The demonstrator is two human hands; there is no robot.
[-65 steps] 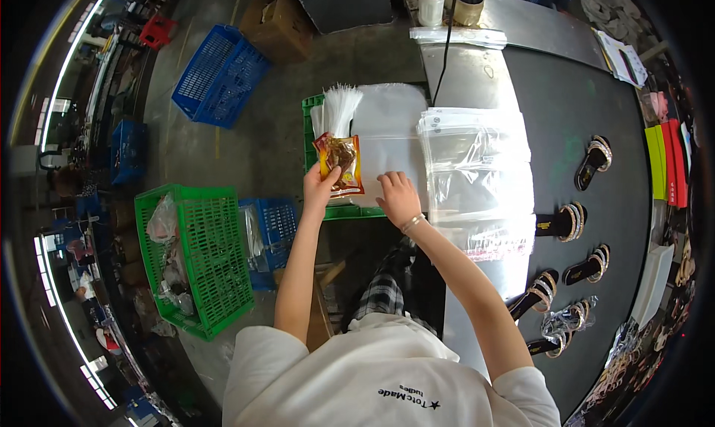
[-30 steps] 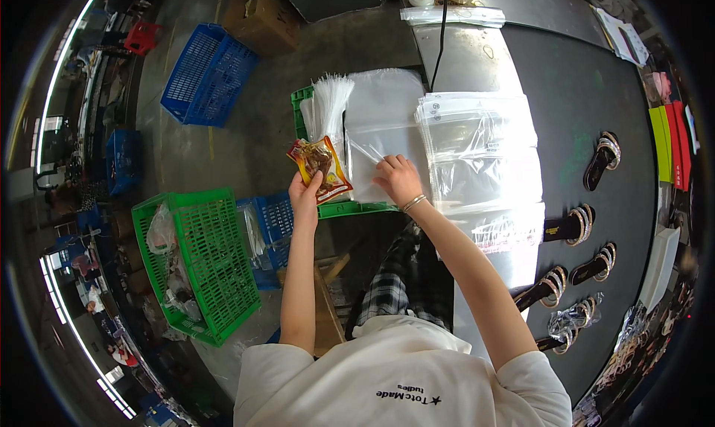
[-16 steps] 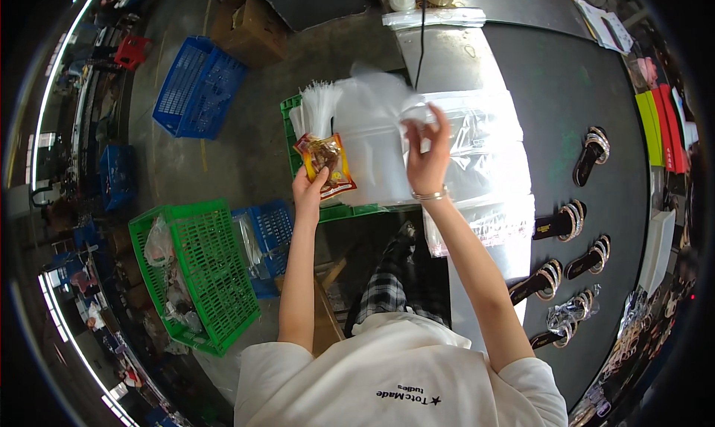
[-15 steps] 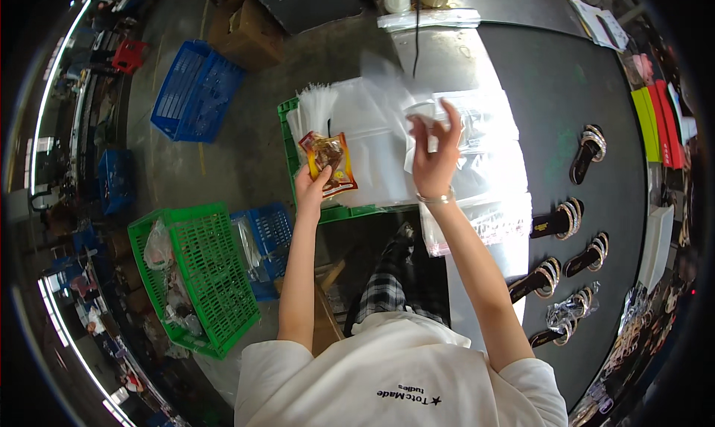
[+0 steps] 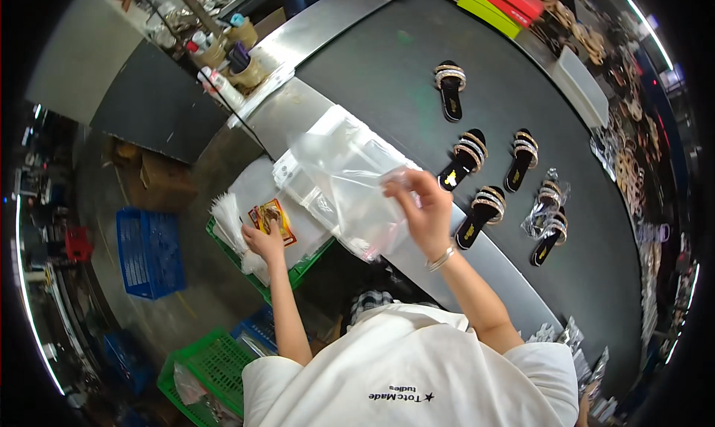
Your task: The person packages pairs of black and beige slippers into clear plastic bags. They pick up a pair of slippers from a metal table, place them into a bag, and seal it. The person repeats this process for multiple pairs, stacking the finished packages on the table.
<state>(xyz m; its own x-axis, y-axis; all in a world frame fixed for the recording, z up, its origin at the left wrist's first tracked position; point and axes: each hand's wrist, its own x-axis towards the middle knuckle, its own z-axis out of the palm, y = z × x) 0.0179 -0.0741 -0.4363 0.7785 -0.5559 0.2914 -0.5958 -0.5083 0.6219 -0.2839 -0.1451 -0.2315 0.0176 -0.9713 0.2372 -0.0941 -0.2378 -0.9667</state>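
One clear plastic bag (image 5: 350,181), thin and crinkled, hangs lifted above the worktop (image 5: 417,99), pinched in the right hand (image 5: 421,211). The left hand (image 5: 264,242) has its grip closed on a small orange packet (image 5: 272,220). Earlier, the bag lay flat on the stack. A green crate (image 5: 302,267) holds white sheets (image 5: 231,218).
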